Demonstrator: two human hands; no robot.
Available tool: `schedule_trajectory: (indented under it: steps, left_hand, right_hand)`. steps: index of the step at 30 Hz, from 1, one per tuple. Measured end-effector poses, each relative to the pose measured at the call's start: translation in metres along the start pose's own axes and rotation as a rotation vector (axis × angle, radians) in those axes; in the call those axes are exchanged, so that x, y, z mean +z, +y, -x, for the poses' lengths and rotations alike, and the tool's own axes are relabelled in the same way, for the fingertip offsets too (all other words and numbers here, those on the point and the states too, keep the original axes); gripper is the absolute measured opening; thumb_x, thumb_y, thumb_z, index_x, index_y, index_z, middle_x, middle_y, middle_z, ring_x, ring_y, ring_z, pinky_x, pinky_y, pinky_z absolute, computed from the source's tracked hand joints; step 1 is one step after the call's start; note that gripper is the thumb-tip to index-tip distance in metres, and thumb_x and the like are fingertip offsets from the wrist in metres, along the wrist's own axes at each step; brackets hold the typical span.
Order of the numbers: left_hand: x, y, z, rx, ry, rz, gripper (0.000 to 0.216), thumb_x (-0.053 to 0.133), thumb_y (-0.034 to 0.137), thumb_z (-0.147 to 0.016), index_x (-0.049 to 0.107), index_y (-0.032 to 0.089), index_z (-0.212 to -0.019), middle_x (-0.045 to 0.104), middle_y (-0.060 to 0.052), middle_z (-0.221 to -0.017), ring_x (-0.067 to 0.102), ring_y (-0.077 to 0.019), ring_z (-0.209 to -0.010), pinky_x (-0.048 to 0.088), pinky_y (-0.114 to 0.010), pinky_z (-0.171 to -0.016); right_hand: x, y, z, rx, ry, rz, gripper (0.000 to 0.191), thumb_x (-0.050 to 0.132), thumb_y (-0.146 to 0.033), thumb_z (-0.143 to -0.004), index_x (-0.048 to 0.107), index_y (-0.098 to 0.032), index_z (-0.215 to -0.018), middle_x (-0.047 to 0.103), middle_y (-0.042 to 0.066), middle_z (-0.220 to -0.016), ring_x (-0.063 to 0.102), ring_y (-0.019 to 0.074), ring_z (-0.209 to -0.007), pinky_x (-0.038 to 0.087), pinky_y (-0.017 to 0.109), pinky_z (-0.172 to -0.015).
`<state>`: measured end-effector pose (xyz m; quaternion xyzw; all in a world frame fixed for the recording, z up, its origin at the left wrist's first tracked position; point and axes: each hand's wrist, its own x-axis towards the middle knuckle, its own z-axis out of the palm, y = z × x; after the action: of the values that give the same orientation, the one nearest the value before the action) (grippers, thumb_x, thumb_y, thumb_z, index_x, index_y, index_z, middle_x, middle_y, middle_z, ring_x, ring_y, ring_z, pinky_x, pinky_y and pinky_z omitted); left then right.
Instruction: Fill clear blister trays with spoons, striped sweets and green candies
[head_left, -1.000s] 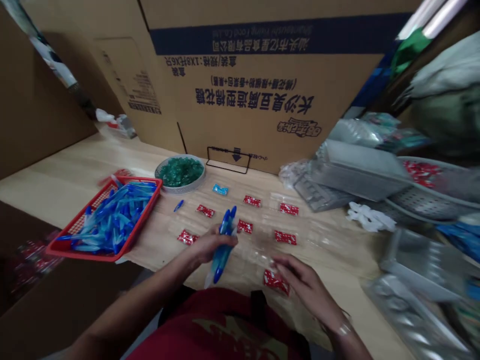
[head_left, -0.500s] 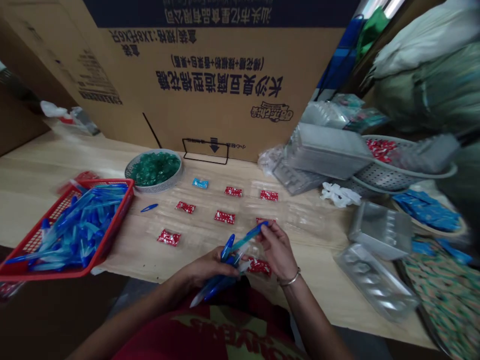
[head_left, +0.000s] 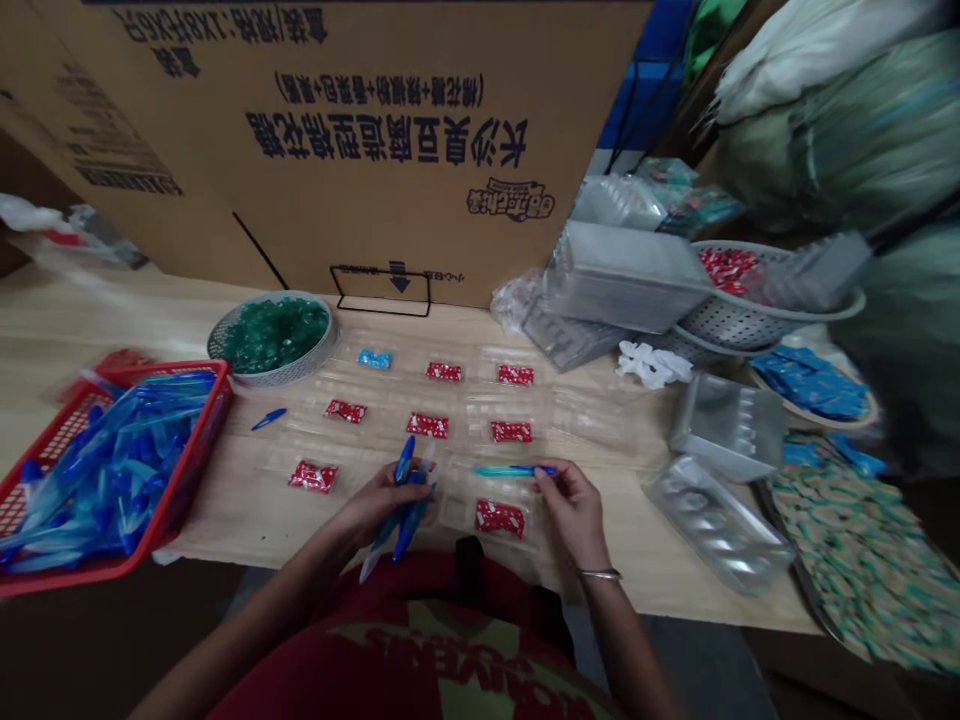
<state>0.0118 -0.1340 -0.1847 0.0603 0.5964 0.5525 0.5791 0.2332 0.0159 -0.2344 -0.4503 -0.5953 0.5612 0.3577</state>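
One tube (head_left: 504,471) was pinched by the right hand (head_left: 574,508); the bundle (head_left: 408,526) held in the left hand (head_left: 377,499) risked being spilled by crowding.

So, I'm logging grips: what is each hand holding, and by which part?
The right hand pinches one blue stick by its dark-blue end. The left hand grips a bunch of sticks around the middle.

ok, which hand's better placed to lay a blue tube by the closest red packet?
Probably the right hand: it pinches a single blue tube near that red packet. The left hand is holding several more.
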Motion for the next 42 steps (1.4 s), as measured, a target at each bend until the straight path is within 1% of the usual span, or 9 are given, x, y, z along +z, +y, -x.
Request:
schedule_trajectory:
  steps: [6, 11, 15, 21, 29, 32, 35, 39, 42]
  left_hand:
    - [0.016, 0.002, -0.001, 0.001, -0.123, -0.069, 0.047, 0.084, 0.022, -0.05, 0.065, 0.017, -0.093, 0.065, 0.0, -0.069, 0.06, -0.0122, -0.06, 0.042, -0.02, -0.056]
    - [0.036, 0.006, -0.004, 0.105, -0.177, -0.07, 0.042, 0.085, 0.022, -0.046, 0.065, 0.015, -0.082, 0.064, 0.002, -0.066, 0.057, -0.0108, -0.061, 0.042, -0.02, -0.06]
    - [0.045, 0.005, -0.003, 0.118, -0.152, -0.014, 0.041, 0.086, 0.023, -0.044, 0.063, 0.015, -0.077, 0.061, 0.004, -0.061, 0.054, -0.009, -0.055, 0.041, -0.019, -0.055]
    - [0.046, -0.004, -0.011, 0.202, 0.087, 0.123, 0.038, 0.085, 0.03, -0.043, 0.057, 0.015, -0.064, 0.058, 0.004, -0.056, 0.053, -0.0089, -0.051, 0.043, -0.02, -0.053]
    - [0.046, -0.004, -0.011, 0.247, 0.113, 0.076, 0.039, 0.085, 0.03, -0.043, 0.054, 0.015, -0.062, 0.055, 0.006, -0.053, 0.05, -0.0078, -0.049, 0.041, -0.02, -0.05]
    - [0.044, -0.004, -0.008, 0.216, 0.096, 0.061, 0.042, 0.085, 0.032, -0.043, 0.055, 0.015, -0.067, 0.058, 0.005, -0.055, 0.053, -0.0092, -0.05, 0.042, -0.021, -0.051]
    - [0.038, -0.005, -0.004, 0.123, 0.038, 0.051, 0.044, 0.086, 0.033, -0.044, 0.056, 0.015, -0.071, 0.06, 0.003, -0.055, 0.055, -0.0101, -0.049, 0.043, -0.021, -0.05]
    - [0.033, -0.009, 0.002, -0.065, -0.159, 0.04, 0.046, 0.086, 0.03, -0.047, 0.057, 0.016, -0.08, 0.063, 0.002, -0.058, 0.059, -0.0123, -0.051, 0.046, -0.023, -0.052]
    - [0.035, -0.011, 0.005, -0.125, -0.311, -0.004, 0.041, 0.084, 0.027, -0.049, 0.059, 0.015, -0.079, 0.065, 0.0, -0.062, 0.059, -0.0123, -0.051, 0.046, -0.022, -0.05]
  right_hand:
    - [0.017, -0.02, 0.01, -0.3, -0.073, 0.403, 0.031, 0.059, -0.045, -0.079, 0.068, -0.02, -0.096, 0.06, 0.009, -0.095, 0.054, 0.0247, -0.091, 0.044, 0.041, -0.084]
    - [0.047, -0.038, 0.019, -0.014, -0.467, -0.076, 0.032, 0.059, -0.05, -0.08, 0.062, -0.02, -0.092, 0.062, 0.002, -0.082, 0.058, 0.0165, -0.072, 0.048, 0.029, -0.066]
    - [0.06, -0.04, 0.02, 0.097, -0.427, -0.251, 0.031, 0.064, -0.05, -0.076, 0.056, -0.021, -0.081, 0.058, -0.002, -0.074, 0.056, 0.0131, -0.066, 0.047, 0.026, -0.065]
    - [0.072, -0.031, 0.035, 0.078, -0.546, -0.185, 0.043, 0.07, -0.039, -0.072, 0.056, -0.023, -0.109, 0.061, 0.004, -0.104, 0.059, 0.0181, -0.09, 0.048, 0.033, -0.081]
    - [0.073, -0.033, 0.024, 0.409, -0.705, -0.392, 0.039, 0.072, -0.036, -0.067, 0.059, -0.02, -0.101, 0.063, 0.001, -0.088, 0.061, 0.0157, -0.073, 0.051, 0.028, -0.062]
    - [0.065, -0.038, 0.02, 0.26, -0.803, -0.231, 0.028, 0.064, -0.03, -0.071, 0.061, -0.02, -0.097, 0.065, 0.0, -0.083, 0.061, 0.016, -0.075, 0.05, 0.029, -0.067]
    - [0.049, -0.049, 0.004, -0.054, -0.878, 0.131, 0.023, 0.055, -0.019, -0.074, 0.063, -0.019, -0.095, 0.065, 0.0, -0.082, 0.06, 0.0166, -0.076, 0.047, 0.029, -0.072]
    - [0.029, -0.068, -0.053, -0.552, -0.569, 0.91, 0.033, 0.048, -0.009, -0.08, 0.063, -0.018, -0.108, 0.064, 0.009, -0.098, 0.053, 0.0222, -0.092, 0.041, 0.035, -0.085]
    - [0.027, -0.071, -0.105, -0.657, -0.473, 1.143, 0.036, 0.046, -0.006, -0.083, 0.064, -0.017, -0.112, 0.063, 0.011, -0.104, 0.05, 0.0233, -0.099, 0.037, 0.035, -0.09]
